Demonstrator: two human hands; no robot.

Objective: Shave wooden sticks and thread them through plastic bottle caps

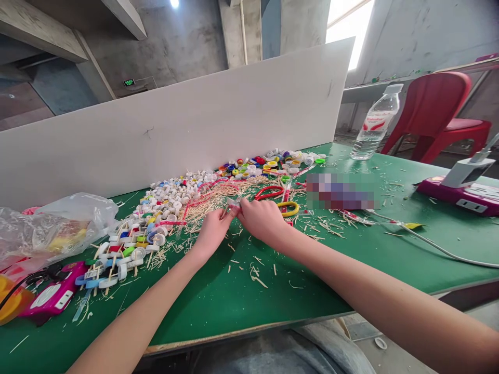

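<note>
My left hand (pixel 214 228) and my right hand (pixel 260 220) meet at the fingertips above the green table. Both are closed in a pinch on a small grey-white piece (pixel 233 201), whose kind is too small to make out. Just beyond the fingers lies a heap of thin wooden sticks (pixel 210 203). To its left spreads a pile of plastic bottle caps (pixel 171 200), several with sticks in them. Scissors with one red and one yellow handle (pixel 288 209) lie beside my right hand, their blades hidden.
A white board (pixel 187 124) stands along the back. Purple power strips (pixel 58 293) lie at left and right (pixel 463 195), a white cable (pixel 440 250) crossing the right side. A water bottle (pixel 376 124) stands back right; a clear plastic bag (pixel 74 223) lies left.
</note>
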